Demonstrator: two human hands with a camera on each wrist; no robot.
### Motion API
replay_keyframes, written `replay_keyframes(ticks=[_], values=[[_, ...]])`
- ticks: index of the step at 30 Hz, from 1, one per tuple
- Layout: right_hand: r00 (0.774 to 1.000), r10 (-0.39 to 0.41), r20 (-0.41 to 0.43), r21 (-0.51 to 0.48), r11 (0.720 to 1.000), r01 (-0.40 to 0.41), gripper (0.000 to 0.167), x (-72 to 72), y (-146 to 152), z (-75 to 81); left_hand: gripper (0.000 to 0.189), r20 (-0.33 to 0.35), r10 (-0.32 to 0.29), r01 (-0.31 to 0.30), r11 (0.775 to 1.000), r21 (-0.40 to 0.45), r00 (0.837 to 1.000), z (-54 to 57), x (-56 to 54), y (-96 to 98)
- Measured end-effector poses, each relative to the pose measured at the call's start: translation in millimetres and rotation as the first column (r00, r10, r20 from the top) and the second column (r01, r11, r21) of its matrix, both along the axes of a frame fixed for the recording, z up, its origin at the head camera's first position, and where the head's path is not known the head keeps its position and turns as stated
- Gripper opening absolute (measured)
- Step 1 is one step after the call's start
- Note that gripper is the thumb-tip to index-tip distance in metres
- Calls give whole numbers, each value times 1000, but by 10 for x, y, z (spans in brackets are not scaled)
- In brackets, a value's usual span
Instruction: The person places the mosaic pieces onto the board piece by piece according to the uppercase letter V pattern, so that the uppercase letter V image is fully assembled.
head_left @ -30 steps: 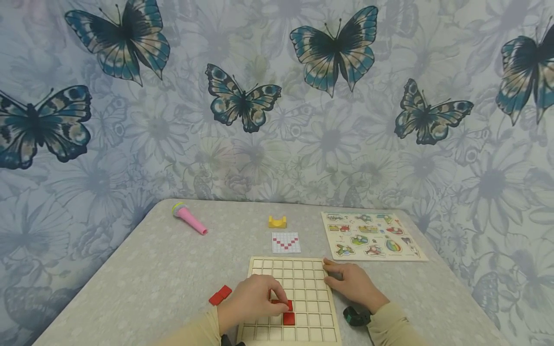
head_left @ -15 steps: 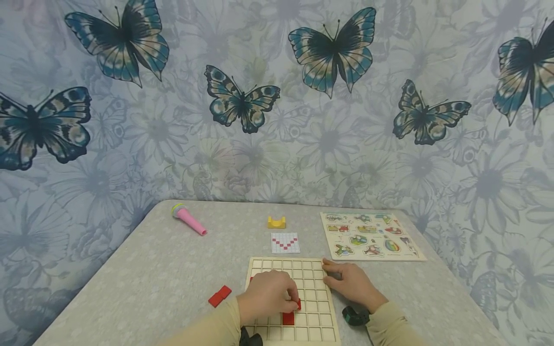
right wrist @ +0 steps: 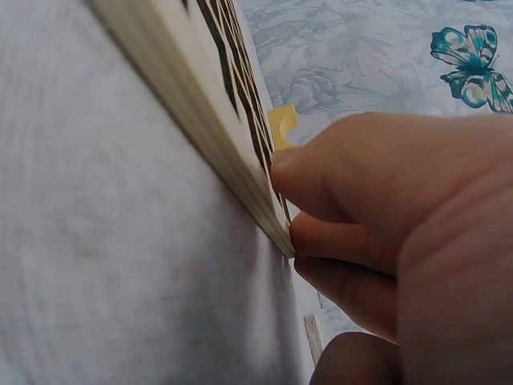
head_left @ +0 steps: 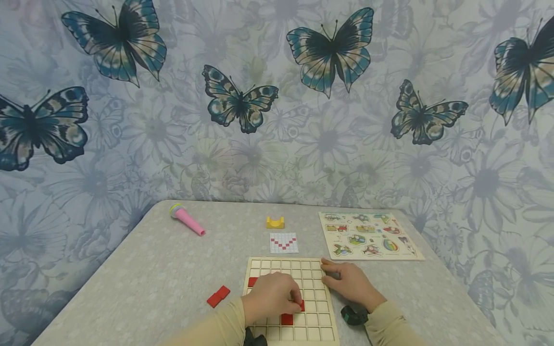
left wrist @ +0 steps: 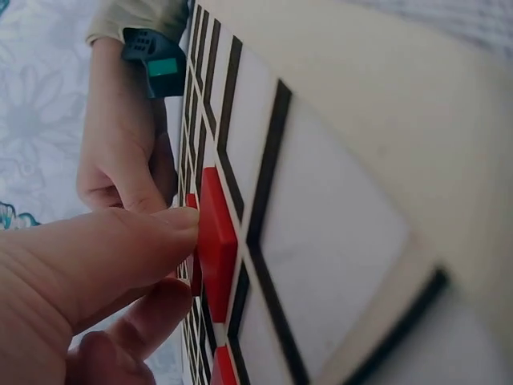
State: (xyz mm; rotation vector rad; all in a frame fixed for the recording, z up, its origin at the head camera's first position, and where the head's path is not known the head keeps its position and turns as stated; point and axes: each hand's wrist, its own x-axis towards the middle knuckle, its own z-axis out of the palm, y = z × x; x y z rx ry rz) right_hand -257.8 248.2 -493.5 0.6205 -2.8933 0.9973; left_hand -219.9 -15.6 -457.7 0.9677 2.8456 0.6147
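My left hand (head_left: pixel 272 295) reaches over a wooden grid board (head_left: pixel 316 319) and pinches a small red square tile (head_left: pixel 302 305) between thumb and fingers, low over the cells. In the left wrist view, that tile is partly hidden behind a nearer red tile (left wrist: pixel 218 245) lying in a cell. Another red tile (head_left: pixel 253 282) sits near the board's left edge; my hand covers the cells between. My right hand (head_left: pixel 350 283) holds the board's far right corner. The right wrist view has its thumb (right wrist: pixel 296 172) on the rim and fingers at the corner.
Two red tiles (head_left: pixel 218 296) lie left of the board. Behind it are a pattern card (head_left: pixel 283 243) with a pink V and a yellow block (head_left: pixel 275 222). A pink toy microphone (head_left: pixel 188 220) is back left; a picture puzzle board (head_left: pixel 368 235) lies back right.
My left hand has shifted right across the grid with the red tile, uncovering the tile near the left edge. My right hand has stayed at the board's corner.
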Motion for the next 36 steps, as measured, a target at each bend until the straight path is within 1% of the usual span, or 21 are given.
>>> replay_keyframes(ticks=[3,6,8,9,12,14,15,16,17,18,19,20,22,24,25,26,28,30,33,36], values=[[1000,-13,-19,18,1000,13,42,-11,-1,-11,13,13,7,-7,1000,19,1000,-15,5,-4],[1000,-10,-21,19,1000,10,43,-13,2,-16,8,16,7,-8,999,45,1000,-13,26,-21],[1000,-9,-20,19,1000,10,43,-16,-3,-21,5,16,20,-21,996,90,1000,-6,52,-64],[1000,-8,-20,19,1000,9,43,-18,-4,-25,4,3,27,-27,993,117,1000,1,64,-99],[1000,-8,-15,18,1000,8,42,-25,-12,-36,6,-34,64,-55,973,222,997,45,99,-288],[1000,-7,-12,18,1000,7,42,-26,-16,-41,6,-47,107,-90,955,283,993,86,110,-488],[1000,-6,-10,19,1000,7,42,-26,-18,-42,5,-40,135,-117,944,307,990,112,112,-602],[1000,-6,-6,19,1000,6,42,-24,-19,-41,6,-16,172,-157,932,328,985,136,112,-723],[1000,-9,-10,22,1000,9,42,-23,-20,-40,7,10,216,-206,916,343,976,156,108,-847],[1000,-13,-17,30,999,14,42,-22,-18,-39,9,37,266,-262,898,353,963,172,98,-971],[1000,-14,-20,37,999,15,42,-19,-13,-37,12,74,317,-322,877,358,946,184,87,-1094],[1000,-18,-21,43,999,19,42,-18,-7,-35,15,107,367,-380,849,367,924,183,73,-1210],[1000,-22,-10,37,999,23,43,-18,-5,-31,16,153,459,-482,795,370,875,160,49,-1427],[1000,-23,1,31,999,22,43,-21,-14,-31,17,170,522,-546,757,358,836,98,38,-1608],[1000,-22,9,22,1000,22,44,-20,-2,-26,16,172,540,-564,749,348,824,57,26,-1660],[1000,-24,12,16,1000,24,44,-19,8,-24,16,172,552,-575,745,338,816,15,16,-1700],[1000,-23,11,9,1000,23,43,-20,20,-20,15,164,557,-578,752,317,814,-59,1,-1737],[1000,-21,6,6,1000,21,43,-18,29,-21,14,166,542,-566,769,298,824,-111,-8,-1740],[999,-35,10,9,999,35,42,-15,21,-22,15,170,503,-531,804,266,847,-157,2,-1727],[999,-46,-5,21,999,46,41,-4,-1,-25,23,144,479,-500,844,196,866,-192,30,-1728]])
